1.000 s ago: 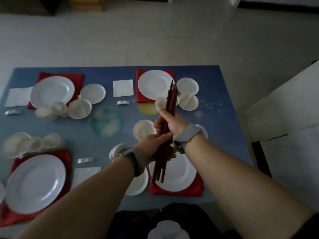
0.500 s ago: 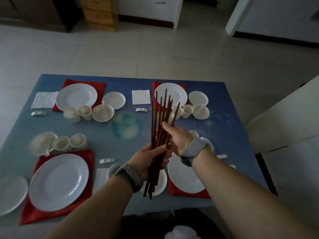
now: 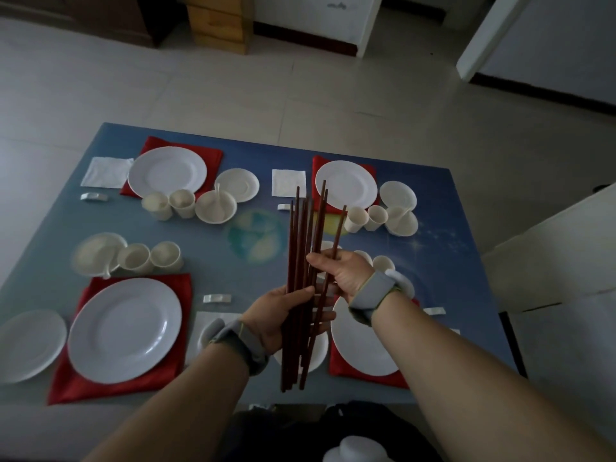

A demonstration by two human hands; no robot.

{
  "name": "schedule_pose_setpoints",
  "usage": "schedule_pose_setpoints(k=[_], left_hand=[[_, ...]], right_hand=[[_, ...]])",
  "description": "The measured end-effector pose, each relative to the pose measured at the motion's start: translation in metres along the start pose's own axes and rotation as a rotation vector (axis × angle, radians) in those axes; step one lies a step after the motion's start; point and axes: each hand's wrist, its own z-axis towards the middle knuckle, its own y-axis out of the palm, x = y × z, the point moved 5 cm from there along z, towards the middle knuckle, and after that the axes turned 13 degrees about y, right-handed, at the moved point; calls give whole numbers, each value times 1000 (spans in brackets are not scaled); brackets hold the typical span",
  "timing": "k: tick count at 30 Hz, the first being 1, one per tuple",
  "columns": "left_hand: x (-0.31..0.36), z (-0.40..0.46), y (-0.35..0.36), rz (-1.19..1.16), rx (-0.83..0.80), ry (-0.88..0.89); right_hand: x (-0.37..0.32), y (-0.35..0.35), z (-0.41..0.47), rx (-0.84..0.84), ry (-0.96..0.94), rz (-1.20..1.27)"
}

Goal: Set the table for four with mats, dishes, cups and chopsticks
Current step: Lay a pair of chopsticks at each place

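Note:
A bundle of several dark red-brown chopsticks stands nearly upright above the blue table. My left hand grips the bundle low down. My right hand pinches one or two sticks that lean out to the right. Four places are laid with red mats, white plates, saucers, bowls and cups: near left plate, far left plate, far right plate, near right plate partly behind my right arm. Small white chopstick rests and white napkins lie beside the mats.
A white bowl with a spoon and cups stand at the far left setting. Pale floor surrounds the table; a wooden cabinet stands at the back. A white surface borders the right. A white lidded dish sits at the bottom edge.
The view has tilted up. The chopsticks have fanned apart at their tips, and my right hand has drawn sticks out to the right of the bundle.

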Motion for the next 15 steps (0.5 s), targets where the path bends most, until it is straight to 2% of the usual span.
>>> schedule_pose_setpoints(k=[7,15], left_hand=[[0,0,-1,29,39,-7],[-5,-1,-5,65,38,-69]], right_hand=[[0,5,-4,-35,-4,-15],[0,-2,-5,-30,-2,101]])
